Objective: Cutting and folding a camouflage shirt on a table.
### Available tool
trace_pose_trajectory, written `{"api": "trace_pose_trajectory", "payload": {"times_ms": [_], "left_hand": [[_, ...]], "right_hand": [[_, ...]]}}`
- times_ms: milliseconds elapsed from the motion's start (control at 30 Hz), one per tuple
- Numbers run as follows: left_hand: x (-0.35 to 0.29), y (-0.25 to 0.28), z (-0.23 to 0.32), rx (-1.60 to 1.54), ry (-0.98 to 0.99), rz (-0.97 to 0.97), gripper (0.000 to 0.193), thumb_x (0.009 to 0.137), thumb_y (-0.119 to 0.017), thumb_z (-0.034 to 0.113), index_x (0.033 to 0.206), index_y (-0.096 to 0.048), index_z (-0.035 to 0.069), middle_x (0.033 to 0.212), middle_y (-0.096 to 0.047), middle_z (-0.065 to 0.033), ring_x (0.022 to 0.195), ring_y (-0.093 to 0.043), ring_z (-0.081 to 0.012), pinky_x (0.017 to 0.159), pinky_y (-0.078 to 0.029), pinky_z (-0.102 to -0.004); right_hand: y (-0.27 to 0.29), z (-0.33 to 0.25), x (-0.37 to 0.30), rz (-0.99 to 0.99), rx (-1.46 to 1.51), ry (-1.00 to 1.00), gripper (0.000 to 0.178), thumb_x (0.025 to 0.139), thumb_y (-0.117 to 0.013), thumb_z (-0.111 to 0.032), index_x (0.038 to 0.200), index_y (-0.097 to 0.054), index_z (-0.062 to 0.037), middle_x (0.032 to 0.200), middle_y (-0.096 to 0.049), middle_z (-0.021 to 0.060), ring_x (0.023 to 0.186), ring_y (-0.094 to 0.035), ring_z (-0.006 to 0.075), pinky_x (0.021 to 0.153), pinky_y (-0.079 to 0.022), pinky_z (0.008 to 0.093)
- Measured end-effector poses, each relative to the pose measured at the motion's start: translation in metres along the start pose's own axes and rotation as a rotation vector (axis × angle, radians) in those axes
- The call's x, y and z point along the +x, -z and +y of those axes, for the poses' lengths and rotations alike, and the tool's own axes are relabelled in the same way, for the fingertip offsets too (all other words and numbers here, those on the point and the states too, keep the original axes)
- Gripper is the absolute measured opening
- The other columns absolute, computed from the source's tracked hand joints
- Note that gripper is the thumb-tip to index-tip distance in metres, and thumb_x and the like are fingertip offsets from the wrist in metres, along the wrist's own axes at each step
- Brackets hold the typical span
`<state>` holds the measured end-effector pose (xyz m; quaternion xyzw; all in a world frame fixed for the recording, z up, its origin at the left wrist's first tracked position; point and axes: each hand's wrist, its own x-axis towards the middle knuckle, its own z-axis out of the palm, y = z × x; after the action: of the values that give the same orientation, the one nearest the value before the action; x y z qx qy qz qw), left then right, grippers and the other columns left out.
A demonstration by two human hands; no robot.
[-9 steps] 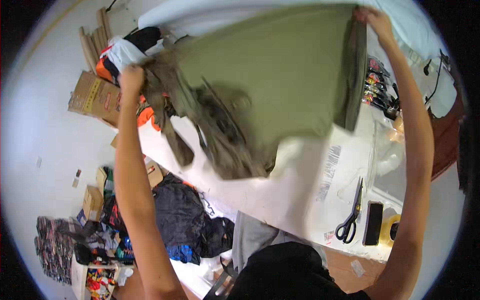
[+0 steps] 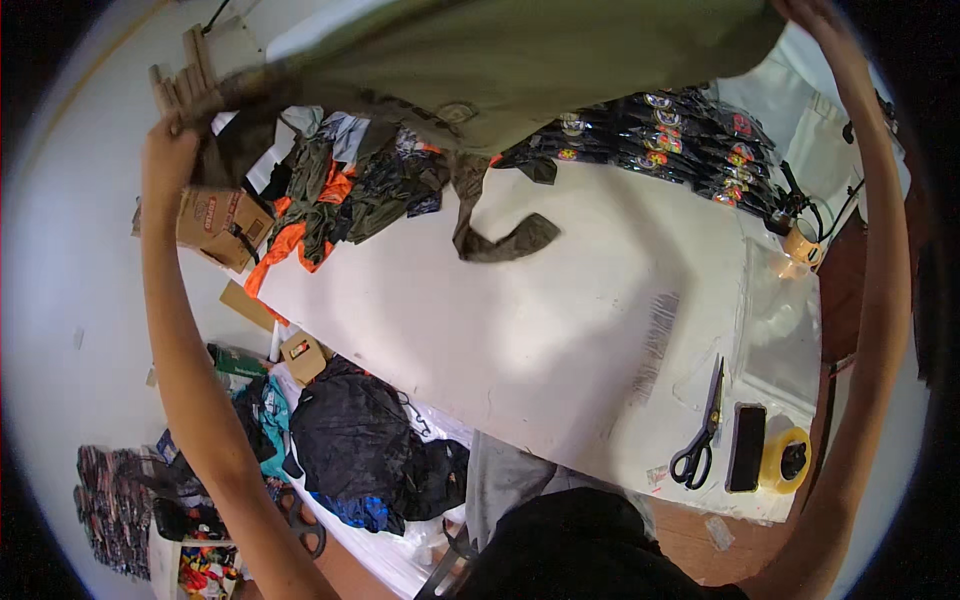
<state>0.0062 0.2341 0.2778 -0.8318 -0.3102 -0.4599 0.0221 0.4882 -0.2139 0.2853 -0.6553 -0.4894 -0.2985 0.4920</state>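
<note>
**Olive garment held spread above far side of table**

Olive garment [image 2: 600, 55] is held aloft, stretched wide between two raised hands over the far part of the white table [image 2: 560, 330]; its upper edge is cut off by the picture. Left grip: left hand [image 2: 170, 158] clamped on a darker, bunched end. Right grip: right hand [image 2: 808, 16] appears pinched on the opposite corner, fingertips partly lost at the picture's rim. A narrow strip [image 2: 505, 240] is seen dangling from the cloth; contact with the table cannot be told.

Beneath and beside it: a mixed clothing heap [image 2: 345, 190] at left, rows of dark bagged packets [image 2: 655, 140] at right. Scissors [image 2: 700, 430] are noted well apart, near the person.

Risks, as judged: packets could be dragged out of line if the cloth is lowered too far over them. The strip could be trapped underneath and creased. Heap pieces could be snagged by the loose left end. Should the right pinch be lost, that side would be dropped crumpled.
</note>
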Motion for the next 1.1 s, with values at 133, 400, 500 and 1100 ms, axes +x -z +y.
{"api": "trace_pose_trajectory", "payload": {"times_ms": [133,400,500,1100], "left_hand": [[-0.109,-0.011,-0.029,0.021,-0.014,-0.293,0.023,0.071,-0.069,0.011,0.088,-0.064,-0.002,0.068,-0.058,-0.0146,0.062,-0.054,-0.022,0.062,-0.044,-0.0375],[-0.28,-0.133,-0.063,0.042,0.226,-1.007,0.064,0.068,-0.078,0.044,0.112,-0.059,0.001,0.096,-0.066,-0.0181,0.085,-0.065,-0.0244,0.074,-0.05,-0.0336],[-0.322,-0.219,-0.021,-0.083,0.275,-0.789,0.068,0.08,-0.064,0.05,0.121,-0.053,-0.002,0.116,-0.056,-0.027,0.112,-0.054,-0.0362,0.091,-0.044,-0.0403],[-0.395,-0.281,-0.043,0.29,0.313,-0.496,0.081,0.077,-0.051,0.069,0.136,-0.043,0.014,0.143,-0.034,-0.0183,0.135,-0.026,-0.0341,0.109,-0.014,-0.0558]], "right_hand": [[0.004,0.071,-0.11,-0.397,0.111,-0.228,0.035,0.088,-0.059,-0.021,0.114,-0.057,0.0021,0.097,-0.064,0.0077,0.084,-0.063,0.0149,0.078,-0.05,0.0303],[-0.088,0.045,-0.298,-1.237,0.263,-0.307,0.028,0.077,-0.071,-0.025,0.088,-0.067,0.0004,0.073,-0.066,0.0102,0.065,-0.06,0.0138,0.062,-0.048,0.0288],[-0.151,0.051,-0.359,-0.974,0.092,-0.368,0.04,0.079,-0.07,-0.036,0.098,-0.065,-0.0015,0.1,-0.064,0.0172,0.084,-0.062,0.0234,0.074,-0.049,0.0346],[-0.276,0.017,-0.366,-0.774,0.147,-0.487,0.03,0.081,-0.069,-0.028,0.091,-0.068,0.0002,0.075,-0.067,0.0126,0.067,-0.064,0.0186,0.065,-0.05,0.031]]}}
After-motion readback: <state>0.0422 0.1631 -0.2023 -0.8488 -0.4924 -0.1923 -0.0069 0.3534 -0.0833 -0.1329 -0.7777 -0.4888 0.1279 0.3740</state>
